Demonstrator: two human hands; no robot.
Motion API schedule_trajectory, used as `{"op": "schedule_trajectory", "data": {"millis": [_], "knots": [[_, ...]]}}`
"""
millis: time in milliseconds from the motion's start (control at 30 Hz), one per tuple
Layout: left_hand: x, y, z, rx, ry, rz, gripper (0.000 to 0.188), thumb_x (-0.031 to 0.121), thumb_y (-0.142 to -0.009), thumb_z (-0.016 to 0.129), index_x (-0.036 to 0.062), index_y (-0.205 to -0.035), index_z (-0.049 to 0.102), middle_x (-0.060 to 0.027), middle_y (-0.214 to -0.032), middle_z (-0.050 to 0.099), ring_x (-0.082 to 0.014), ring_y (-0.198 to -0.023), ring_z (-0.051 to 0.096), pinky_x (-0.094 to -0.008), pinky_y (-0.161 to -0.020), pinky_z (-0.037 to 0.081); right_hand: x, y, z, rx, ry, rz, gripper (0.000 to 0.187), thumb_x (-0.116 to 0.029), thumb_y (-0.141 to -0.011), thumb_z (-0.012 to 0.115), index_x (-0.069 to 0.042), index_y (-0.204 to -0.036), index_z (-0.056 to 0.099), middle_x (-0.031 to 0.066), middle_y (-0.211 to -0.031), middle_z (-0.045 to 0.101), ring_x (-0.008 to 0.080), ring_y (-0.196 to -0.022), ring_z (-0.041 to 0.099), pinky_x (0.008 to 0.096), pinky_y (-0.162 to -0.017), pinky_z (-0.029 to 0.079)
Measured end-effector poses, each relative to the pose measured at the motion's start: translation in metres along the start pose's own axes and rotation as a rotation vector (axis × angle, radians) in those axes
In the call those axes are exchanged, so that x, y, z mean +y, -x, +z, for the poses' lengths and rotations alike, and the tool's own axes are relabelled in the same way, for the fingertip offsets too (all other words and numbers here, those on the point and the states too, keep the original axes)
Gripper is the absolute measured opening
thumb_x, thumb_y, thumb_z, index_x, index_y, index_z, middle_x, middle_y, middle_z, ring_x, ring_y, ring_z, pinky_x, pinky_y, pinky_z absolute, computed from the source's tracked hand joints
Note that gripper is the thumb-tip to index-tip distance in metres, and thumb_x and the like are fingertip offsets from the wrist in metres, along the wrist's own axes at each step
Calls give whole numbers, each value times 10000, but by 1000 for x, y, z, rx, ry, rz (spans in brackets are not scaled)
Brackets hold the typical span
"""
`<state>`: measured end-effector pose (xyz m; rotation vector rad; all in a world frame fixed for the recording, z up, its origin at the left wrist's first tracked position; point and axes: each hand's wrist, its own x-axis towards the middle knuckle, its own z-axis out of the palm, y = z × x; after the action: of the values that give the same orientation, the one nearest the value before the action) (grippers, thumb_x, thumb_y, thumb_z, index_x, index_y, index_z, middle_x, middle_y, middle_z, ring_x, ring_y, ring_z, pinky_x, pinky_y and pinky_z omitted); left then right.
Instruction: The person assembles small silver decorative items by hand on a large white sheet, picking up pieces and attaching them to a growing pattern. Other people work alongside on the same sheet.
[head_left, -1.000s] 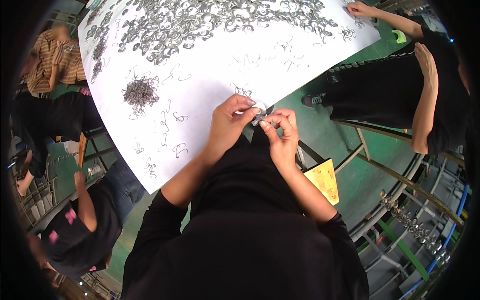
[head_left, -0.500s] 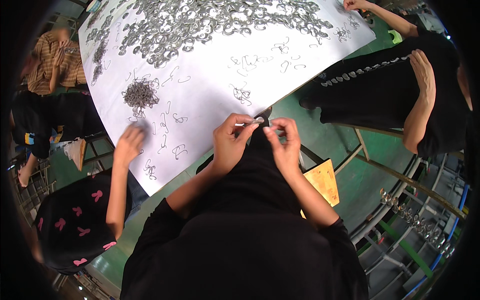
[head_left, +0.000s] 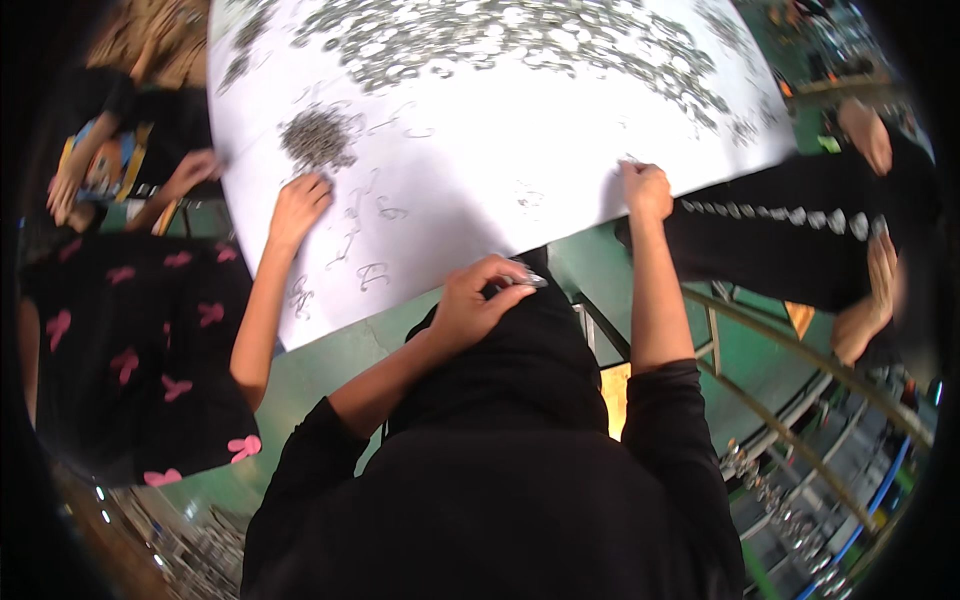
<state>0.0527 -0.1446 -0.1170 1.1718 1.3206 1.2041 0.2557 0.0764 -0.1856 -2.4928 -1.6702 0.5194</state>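
Note:
My left hand [head_left: 480, 300] is closed in a pinch on a small shiny metal piece [head_left: 533, 279], just off the table's near edge above my lap. Its fingers cover part of the piece, so its full shape is hidden. Out over the white tabletop [head_left: 450, 190], my right hand [head_left: 650, 192] touches down by the right-hand edge with thumb and fingertips together. Whatever lies between those fingertips is too small and blurred to make out. Between my two hands lies a small group of thin wire hooks [head_left: 528, 195].
Many flat round metal pieces [head_left: 520, 40] cover the far part of the table. To the left is a pile of wire hooks [head_left: 318, 138], where a co-worker's hand [head_left: 300, 205] rests. At right, another person handles a row of metal pieces [head_left: 770, 213]. A metal rail [head_left: 790, 360] runs beside me.
My right hand has left the spot beside my left hand and reached forward and right onto the table. My left hand keeps its pinch on the metal piece. The view has shifted.

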Motion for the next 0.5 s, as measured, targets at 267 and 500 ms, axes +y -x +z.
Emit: {"op": "schedule_trajectory", "data": {"millis": [267,500], "knots": [[1,18,-6,-16,79,-50,113,76,-805,679,24,-892,629,-54,-877,670,-143,-736,630,-260,-685,500,-17,4,-6,147,224,-139,256,-260,-882,528,-55,-1005,615,128,-970,635,315,-913,632,413,-788,496],[-4,28,-10,-40,50,0,129,95,-800,691,29,-892,629,-64,-866,663,-152,-737,632,-274,-672,503,-76,111,38,-118,-330,-1187,74,-28,-790,613,-52,-853,582,130,-882,575,309,-797,598,381,-709,485]]}}
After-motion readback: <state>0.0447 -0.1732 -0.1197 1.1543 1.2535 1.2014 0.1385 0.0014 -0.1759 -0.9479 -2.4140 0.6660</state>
